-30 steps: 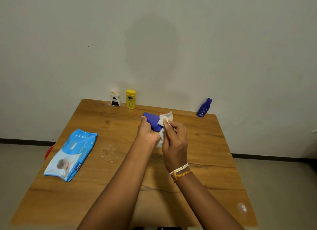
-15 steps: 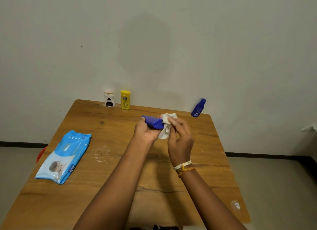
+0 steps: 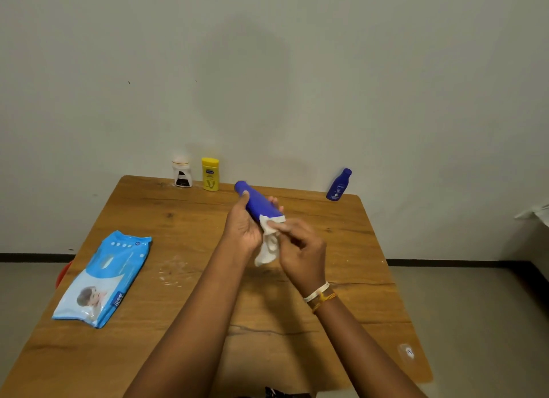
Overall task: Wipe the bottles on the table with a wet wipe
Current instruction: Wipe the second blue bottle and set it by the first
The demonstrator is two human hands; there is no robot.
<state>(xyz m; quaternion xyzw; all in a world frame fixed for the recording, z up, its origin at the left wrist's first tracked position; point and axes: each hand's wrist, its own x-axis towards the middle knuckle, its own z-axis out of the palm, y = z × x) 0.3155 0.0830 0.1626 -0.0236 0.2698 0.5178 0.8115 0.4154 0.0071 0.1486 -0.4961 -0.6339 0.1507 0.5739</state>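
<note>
Fingers on a blue bottle (image 3: pixel 258 203), wipe at its near end.

The left hand (image 3: pixel 242 225) is curled around the bottle, which is held tilted above the wooden table (image 3: pixel 184 219); the right hand (image 3: pixel 300 249) pinches a white wet wipe (image 3: pixel 269 243) against the bottle's lower end, the rest hanging loose. Along the far edge stand a white bottle (image 3: pixel 181 174), a yellow bottle (image 3: pixel 210 174) and a small blue bottle (image 3: pixel 338 185). A wipes pack (image 3: pixel 102 278) lies at left.

Wooden table (image 3: pixel 166 332) bears wipes pack (image 3: pixel 102 278) and three bottles (image 3: pixel 210 174).
</note>
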